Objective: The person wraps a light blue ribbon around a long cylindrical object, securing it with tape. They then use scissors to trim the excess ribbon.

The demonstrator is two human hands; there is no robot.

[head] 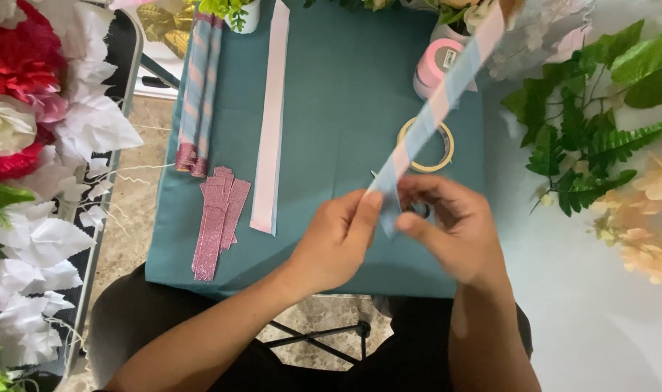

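— Blue-and-pink striped ribbon strip (438, 101) is the thing in hand — runs from the lower centre of the frame diagonally up to the upper right, passing over the tape ring (426, 145).

— Which hand's got it?

— Both. Left hand (338, 239) pinches the low end between thumb and fingertips, approx. centre frame. Right hand (450, 229) sits just beside it, fingers curled in, thumb pressing the same end. Hands nearly touching.

— And under them?

— Teal cloth (331, 109) over a small table, filling the middle of the frame. On it, left of centre: a long pale pink strip (270, 123) lying top to bottom. Further left, two rolled striped pieces (199, 94) side by side w/ glittery pink ends. Below those, a stack of pink glitter strips (218, 218), fanned a bit.

— Anything near the ring?

— Pink ribbon spool (436, 65) just above it, upper right of the cloth. Small dark item behind the right hand's fingers — can't tell what.

— Edges?

— White and red paper flowers (33, 109) down the left side. Green fern leaves (599, 138) at right, w/ cream blossoms (654, 225) lower right. Person's dark-clothed lap at bottom, both forearms coming up from there.
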